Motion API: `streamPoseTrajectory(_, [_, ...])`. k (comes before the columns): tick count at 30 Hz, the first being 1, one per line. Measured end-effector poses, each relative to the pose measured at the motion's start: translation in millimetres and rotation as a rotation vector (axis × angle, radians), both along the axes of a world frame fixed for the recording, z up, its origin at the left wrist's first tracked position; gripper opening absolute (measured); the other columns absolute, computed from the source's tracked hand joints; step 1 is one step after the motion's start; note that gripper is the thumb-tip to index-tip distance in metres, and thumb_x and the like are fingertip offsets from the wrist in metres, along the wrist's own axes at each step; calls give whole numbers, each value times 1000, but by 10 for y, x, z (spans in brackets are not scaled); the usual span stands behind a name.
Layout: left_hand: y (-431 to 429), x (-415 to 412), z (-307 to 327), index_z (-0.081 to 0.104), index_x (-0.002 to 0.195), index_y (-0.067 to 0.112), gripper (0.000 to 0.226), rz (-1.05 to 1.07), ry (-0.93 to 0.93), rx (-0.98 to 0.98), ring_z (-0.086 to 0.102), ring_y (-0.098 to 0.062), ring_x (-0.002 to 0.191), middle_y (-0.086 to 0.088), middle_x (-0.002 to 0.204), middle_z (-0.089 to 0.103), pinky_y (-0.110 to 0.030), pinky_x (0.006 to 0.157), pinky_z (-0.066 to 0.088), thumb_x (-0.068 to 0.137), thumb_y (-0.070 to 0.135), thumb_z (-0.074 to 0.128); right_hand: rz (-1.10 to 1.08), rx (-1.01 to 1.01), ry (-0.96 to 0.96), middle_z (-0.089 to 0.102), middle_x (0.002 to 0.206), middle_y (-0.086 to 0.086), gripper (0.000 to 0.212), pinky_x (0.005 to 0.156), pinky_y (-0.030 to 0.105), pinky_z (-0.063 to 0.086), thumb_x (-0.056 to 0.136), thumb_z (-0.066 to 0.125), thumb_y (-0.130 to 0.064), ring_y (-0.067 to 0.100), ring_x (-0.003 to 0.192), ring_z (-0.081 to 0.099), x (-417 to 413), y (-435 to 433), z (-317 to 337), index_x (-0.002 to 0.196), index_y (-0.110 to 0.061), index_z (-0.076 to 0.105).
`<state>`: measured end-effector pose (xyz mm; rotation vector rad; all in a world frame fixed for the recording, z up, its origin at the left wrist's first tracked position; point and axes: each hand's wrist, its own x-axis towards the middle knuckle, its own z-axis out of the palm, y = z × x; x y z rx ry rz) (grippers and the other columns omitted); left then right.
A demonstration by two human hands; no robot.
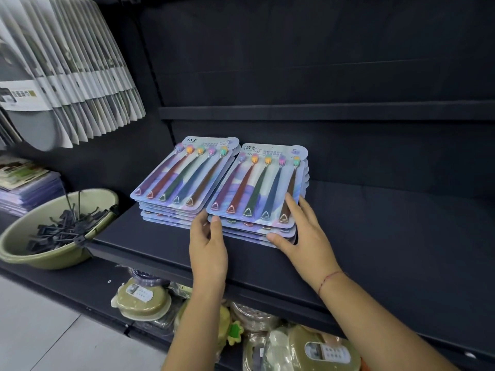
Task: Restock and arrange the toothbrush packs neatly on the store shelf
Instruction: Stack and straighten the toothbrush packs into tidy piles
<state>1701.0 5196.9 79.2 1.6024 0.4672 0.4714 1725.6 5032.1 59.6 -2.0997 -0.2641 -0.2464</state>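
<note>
Dark shelf (375, 236) fills most of the view, its right half bare. Upper left, a row of grey hanging packs (88, 84). Below them a green basin (48, 257) sits at the shelf's left end w/ black hooks (67, 228) inside. Two stacks of toothbrush packs lie flat side by side, left-centre on the shelf, edges touching: left stack (182, 178), right stack (257, 188), 5 brushes per pack, heads pointing to the back. Both hands are on the right stack. Left hand (207, 239) is at its near-left corner, thumb and fingers relaxed and touching the edge, not wrapped round it. Right hand (305, 234) is at the near-right corner – fingers straight on the top pack, thumb against the front edge.
</note>
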Motion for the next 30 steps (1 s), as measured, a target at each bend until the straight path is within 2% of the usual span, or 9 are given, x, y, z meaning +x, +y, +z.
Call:
streamPoseTrajectory(2, [-13, 8, -10, 40, 145, 24, 45, -14, -1, 25, 43, -6, 125, 7, 138, 48, -25, 97, 33, 102, 36, 45, -17, -28, -27, 11, 161, -16, 80, 95, -5, 24, 88, 69, -36, 1, 143, 21, -5, 29, -9, 152, -37, 21])
streamPoseTrajectory(3, [-17, 11, -16, 38, 148, 24, 48, -18, -3, 27, 42, -6, 129, 7, 143, 46, -24, 100, 32, 102, 36, 46, -24, -45, -40, 12, 161, -15, 80, 101, 4, 32, 89, 68, -38, 3, 143, 24, -14, 39, -4, 152, -37, 20])
streamPoseTrajectory(5, [-18, 11, -26, 33, 151, 25, 52, -22, -1, 32, 40, -8, 134, 6, 149, 42, -24, 103, 31, 102, 36, 47, -51, -94, -60, 14, 161, -14, 80, 102, 24, 44, 89, 67, -41, 7, 141, 32, -33, 50, 15, 153, -36, 19])
streamPoseTrajectory(6, [-16, 11, -29, 32, 151, 26, 53, -23, 3, 37, 40, -8, 135, 6, 150, 41, -23, 103, 31, 102, 36, 47, -67, -122, -65, 14, 161, -13, 80, 101, 28, 46, 89, 66, -43, 8, 139, 35, -40, 52, 26, 153, -36, 19])
streamPoseTrajectory(11, [-14, -9, -28, 35, 150, 28, 50, -16, -7, 44, 42, -3, 128, 7, 147, 44, -23, 99, 32, 102, 35, 48, -117, -198, -60, 17, 161, -10, 79, 99, 26, 43, 89, 63, -47, 13, 136, 41, -55, 75, 48, 154, -32, 20])
streamPoseTrajectory(14, [-24, -8, -51, 35, 150, 26, 50, -7, -14, 63, 43, -10, 134, 6, 149, 44, -23, 101, 33, 102, 34, 47, -137, -216, -71, 19, 160, -8, 77, 98, 28, 45, 90, 62, -47, 17, 134, 43, -50, 90, 47, 154, -31, 22])
streamPoseTrajectory(19, [-30, -27, -86, 31, 152, 29, 54, -16, -13, 91, 40, -10, 137, 7, 151, 41, -26, 106, 32, 102, 36, 48, -153, -268, -93, 22, 157, -6, 73, 91, 29, 46, 91, 59, -48, 18, 136, 38, -40, 99, 32, 153, -29, 24])
streamPoseTrajectory(25, [-19, -37, -87, 33, 152, 28, 53, -37, -27, 93, 39, -10, 138, 9, 154, 38, -25, 107, 30, 102, 36, 47, -170, -244, -105, 27, 156, -4, 72, 90, 31, 49, 90, 62, -48, 19, 128, 49, -26, 111, 29, 151, -27, 30])
streamPoseTrajectory(30, [-33, -42, -148, 31, 152, 27, 54, -18, -27, 180, 34, -12, 142, 6, 155, 35, -40, 117, 30, 102, 38, 46, -158, -199, -111, 27, 157, -5, 74, 99, 31, 45, 87, 67, -46, 19, 134, 43, -15, 105, 22, 150, -28, 32])
